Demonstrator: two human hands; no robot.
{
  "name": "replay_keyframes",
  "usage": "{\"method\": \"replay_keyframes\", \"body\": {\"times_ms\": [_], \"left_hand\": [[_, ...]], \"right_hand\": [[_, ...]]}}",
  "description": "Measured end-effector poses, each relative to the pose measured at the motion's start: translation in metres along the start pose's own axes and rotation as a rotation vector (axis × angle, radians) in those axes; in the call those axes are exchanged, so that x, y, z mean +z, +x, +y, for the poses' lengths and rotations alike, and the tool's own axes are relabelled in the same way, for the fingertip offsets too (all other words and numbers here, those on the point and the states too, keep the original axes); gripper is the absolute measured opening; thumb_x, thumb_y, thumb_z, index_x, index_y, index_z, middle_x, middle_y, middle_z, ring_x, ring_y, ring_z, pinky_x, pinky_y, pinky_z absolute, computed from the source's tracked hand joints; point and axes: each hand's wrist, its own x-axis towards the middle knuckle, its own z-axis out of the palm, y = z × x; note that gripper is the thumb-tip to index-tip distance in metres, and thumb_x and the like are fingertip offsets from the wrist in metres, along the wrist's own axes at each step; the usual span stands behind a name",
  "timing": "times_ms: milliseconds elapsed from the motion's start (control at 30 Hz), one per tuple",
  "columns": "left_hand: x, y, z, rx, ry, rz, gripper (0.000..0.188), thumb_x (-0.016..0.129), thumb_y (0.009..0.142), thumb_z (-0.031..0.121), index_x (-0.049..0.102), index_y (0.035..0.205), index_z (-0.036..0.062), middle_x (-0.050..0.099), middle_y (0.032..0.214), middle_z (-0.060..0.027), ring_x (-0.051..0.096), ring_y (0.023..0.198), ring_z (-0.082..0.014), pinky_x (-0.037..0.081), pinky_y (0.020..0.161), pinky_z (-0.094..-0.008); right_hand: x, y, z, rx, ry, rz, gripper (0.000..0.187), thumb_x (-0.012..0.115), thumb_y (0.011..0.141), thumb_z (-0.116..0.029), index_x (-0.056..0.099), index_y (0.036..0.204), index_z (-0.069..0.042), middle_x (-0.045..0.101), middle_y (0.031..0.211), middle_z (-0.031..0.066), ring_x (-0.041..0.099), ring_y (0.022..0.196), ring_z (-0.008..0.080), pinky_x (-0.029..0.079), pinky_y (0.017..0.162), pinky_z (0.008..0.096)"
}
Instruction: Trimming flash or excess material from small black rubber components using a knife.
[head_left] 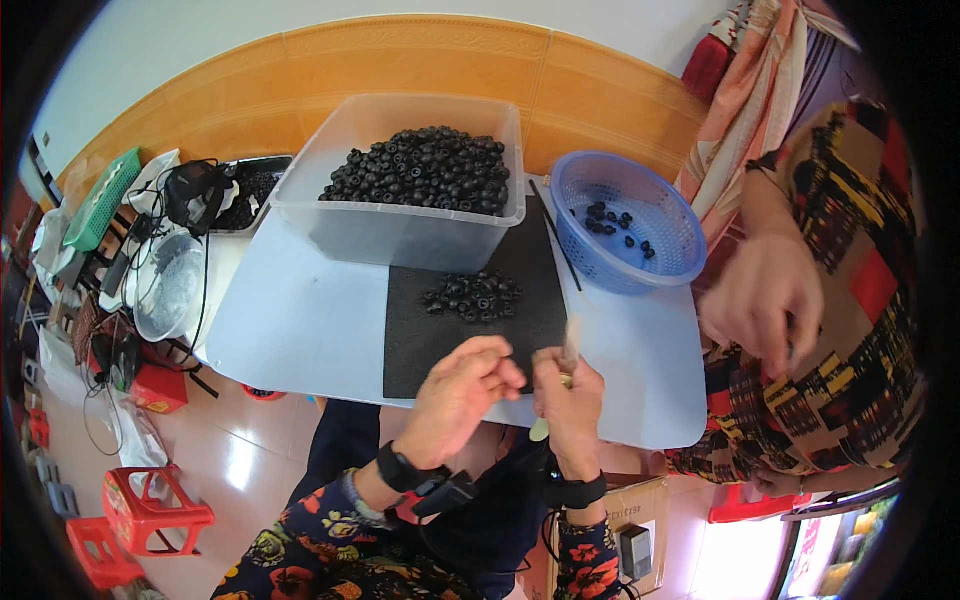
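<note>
My left hand (465, 395) is over the near edge of a black mat (480, 355), its fingers curled in; whatever they hold, if anything, is hidden. Beside it, my right hand (570, 405) grips a small tool with a pale yellow-green end (540, 430), its upper part blurred. A loose pile of small black round pieces (475, 297), some showing a hollow, lies on the mat just beyond my hands. Behind that pile stands a clear plastic bin (400, 235) heaped with more such pieces (420, 170).
A blue basket (680, 262) at the right holds several black pieces. A thin black stick (556, 235) lies beside it. At the right, another person's hand (765, 300) is near the table (300, 330). Cables, a clear bowl (170, 290) and a green basket (105, 200) crowd the left; red stools (155, 510) stand below.
</note>
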Motion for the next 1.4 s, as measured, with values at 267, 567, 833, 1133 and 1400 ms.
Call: {"method": "replay_keyframes", "body": {"times_ms": [267,567,833,1133,1400], "left_hand": [[-0.043,-0.032,0.043,0.017,-0.065,0.113,0.014,0.045,0.094,0.011,0.053,0.101,0.0018,0.058,0.084,-0.0068,0.057,0.09,-0.0213,0.045,0.082,-0.034],[-0.06,-0.032,0.054,0.039,-0.088,0.158,0.014,0.049,0.094,0.015,0.055,0.098,0.0026,0.058,0.078,-0.0059,0.057,0.088,-0.0225,0.046,0.078,-0.0323],[-0.062,-0.029,0.052,0.039,0.008,0.168,0.019,0.048,0.096,0.019,0.055,0.103,0.0026,0.059,0.086,-0.0068,0.058,0.088,-0.0195,0.046,0.08,-0.0339],[-0.036,-0.021,0.051,-0.088,0.151,0.049,0.024,0.045,0.097,0.02,0.059,0.105,0.0014,0.061,0.098,-0.0062,0.056,0.091,-0.0147,0.045,0.083,-0.031],[-0.015,-0.02,0.038,-0.14,0.191,-0.013,0.024,0.047,0.097,0.017,0.059,0.109,-0.0002,0.062,0.099,-0.0068,0.056,0.091,-0.0139,0.045,0.082,-0.0309]], "right_hand": [[0.082,0.036,-0.025,-0.509,-0.653,-0.28,0.019,0.065,0.077,-0.01,0.064,0.094,-0.002,0.066,0.079,0.0133,0.065,0.072,0.0288,0.05,0.065,0.0365],[0.111,0.05,-0.014,-0.502,-1.009,-0.29,0.023,0.068,0.078,-0.016,0.058,0.094,-0.003,0.063,0.081,0.0142,0.064,0.075,0.0346,0.052,0.063,0.0422],[0.103,0.041,-0.022,-0.437,-0.82,-0.289,0.021,0.068,0.075,-0.011,0.057,0.09,-0.002,0.064,0.08,0.0148,0.065,0.072,0.0322,0.051,0.062,0.0406],[0.063,-0.007,-0.052,-0.37,-0.35,-0.311,0.022,0.065,0.073,0.001,0.061,0.094,-0.002,0.062,0.082,0.0088,0.064,0.068,0.0186,0.05,0.061,0.0279],[0.035,-0.026,-0.046,-0.445,-0.284,-0.195,0.024,0.064,0.073,0.003,0.061,0.097,-0.002,0.062,0.085,0.0082,0.062,0.072,0.015,0.05,0.061,0.0251]]}}
